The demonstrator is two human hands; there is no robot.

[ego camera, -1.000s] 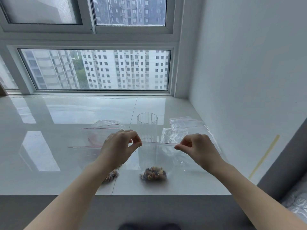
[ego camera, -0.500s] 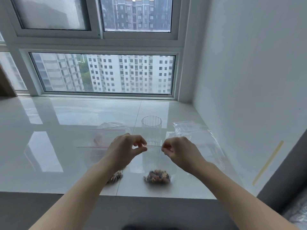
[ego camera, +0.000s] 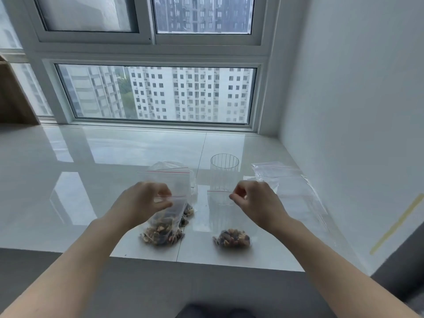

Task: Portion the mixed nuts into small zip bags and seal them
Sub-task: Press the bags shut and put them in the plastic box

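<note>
A small clear zip bag point(ego camera: 223, 216) with mixed nuts point(ego camera: 231, 237) at its bottom stands near the sill's front edge. My right hand point(ego camera: 257, 203) pinches the right end of its red zip strip. To the left, a second bag of nuts point(ego camera: 163, 230) leans on the sill, and my left hand point(ego camera: 142, 203) pinches its top by the red strip. Behind that one, a third zip bag point(ego camera: 169, 180) stands upright with a few nuts low inside it.
A clear ribbed glass point(ego camera: 224, 164) stands behind the right bag. Several empty zip bags point(ego camera: 291, 187) lie flat to the right, close to the white wall point(ego camera: 344, 134). The glossy white sill point(ego camera: 91, 180) runs back to the window; its front edge is just below the bags.
Both hands held one bag's zip strip, and the right hand slid left along it. Now my left hand has let go and moved left onto the second bag.
</note>
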